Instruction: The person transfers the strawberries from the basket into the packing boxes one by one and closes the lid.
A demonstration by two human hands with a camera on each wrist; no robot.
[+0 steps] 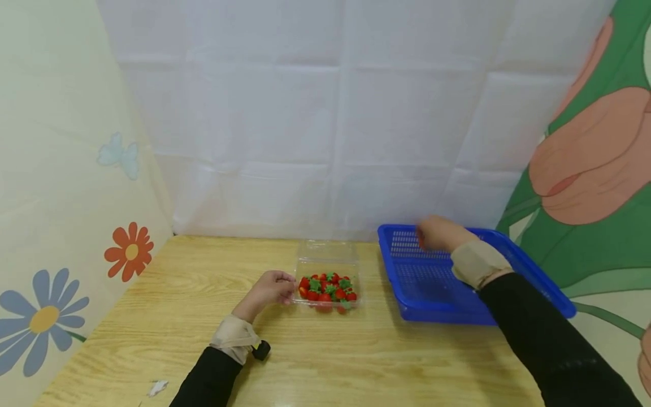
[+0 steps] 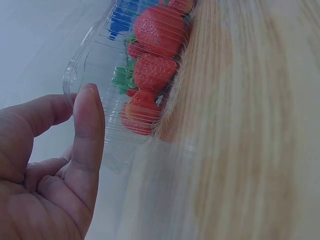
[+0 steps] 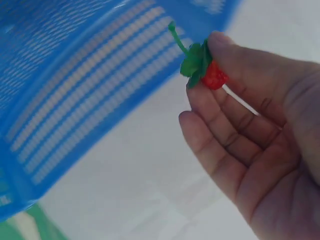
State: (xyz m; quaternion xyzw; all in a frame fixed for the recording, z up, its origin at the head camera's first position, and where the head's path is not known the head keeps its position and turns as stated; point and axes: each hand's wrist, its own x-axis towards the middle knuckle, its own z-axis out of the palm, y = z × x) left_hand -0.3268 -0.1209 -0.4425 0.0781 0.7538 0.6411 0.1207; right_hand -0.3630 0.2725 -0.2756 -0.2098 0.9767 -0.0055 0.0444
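Observation:
A clear plastic clamshell box point(image 1: 359, 299) stands on the table with its lid raised at the back. Several red strawberries point(image 1: 325, 287) with green leaves lie in it. My left hand point(image 1: 274, 288) pinches the box's left rim between thumb and finger, as the left wrist view shows closely. My right hand point(image 1: 441, 233) is over the far left part of a blue plastic basket point(image 1: 402, 305). Between its thumb and fingertips it pinches a small strawberry point(image 3: 215, 76), whose green leaves and stem stick out. In the head view that strawberry is mostly hidden by the hand.
The basket has slotted walls and stands at the table's right, close to the white cloth backdrop point(image 1: 264, 113). A small white scrap point(image 1: 158, 388) lies near the table's front left. Printed cloths point(image 1: 46, 186) border both sides of the wooden table point(image 1: 325, 362).

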